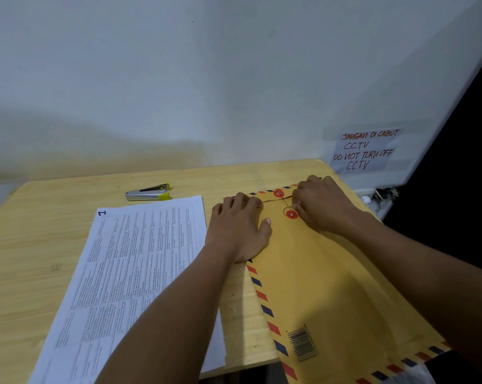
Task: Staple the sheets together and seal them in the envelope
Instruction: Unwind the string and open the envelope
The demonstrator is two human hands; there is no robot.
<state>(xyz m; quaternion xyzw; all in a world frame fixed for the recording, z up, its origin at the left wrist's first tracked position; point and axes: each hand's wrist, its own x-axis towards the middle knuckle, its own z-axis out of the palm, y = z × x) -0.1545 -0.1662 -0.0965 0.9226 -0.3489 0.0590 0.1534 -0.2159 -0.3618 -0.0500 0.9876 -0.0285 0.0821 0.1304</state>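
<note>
Wooden table [54,236], stapler [148,192] and sheets [140,259] beside envelope [317,273]; left fingers [242,200] flat on it, right fingers [300,207] pinched on string [285,204]

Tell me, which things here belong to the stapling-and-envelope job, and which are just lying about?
Job: stapler, printed sheets, envelope under the flat left hand, string pinched, it seems, by the right hand.
Lying about: taped-up CCTV note, cables beyond the table's right edge.

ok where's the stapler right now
In the head view the stapler lies on the wooden table near its far edge, just beyond the top of the printed sheets, left of the left hand.
</note>
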